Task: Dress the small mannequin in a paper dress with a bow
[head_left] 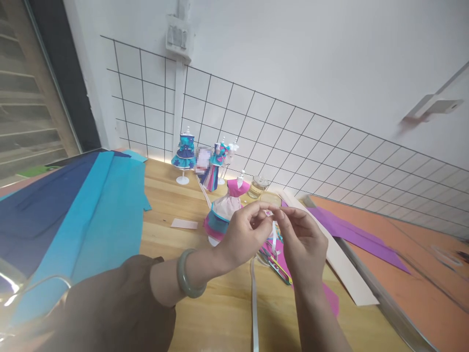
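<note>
From where I stand, nearest is a narrow white ribbon (pixel 254 303), trailing down the desk (pixel 212 322) in front of the pink-topped doll dress (pixel 225 208). The left hand (pixel 245 234), with a pale green bangle (pixel 182 274) at its wrist, reaches across just in front of that dress. To the dress's right it meets the right hand (pixel 306 244); thumbs and forefingers pinch a small pale scrap (pixel 269 213), too tiny to make out. A slim yellow-and-dark tool (pixel 281 271) and a bright pink sheet (pixel 331 299) lie right of the dress, and a long pale strip (pixel 351 274) slants farther right. Wide blue sheets (pixel 120 210) spread well to its left, a pale pink rectangle (pixel 184 224) closer by. Behind the dress, to its right, sits a glass jar (pixel 258 186); behind and left, a blue tiered dress (pixel 183 151) on a white stand. Farthest back, a wire grid (pixel 233 82) runs along the wall.
</note>
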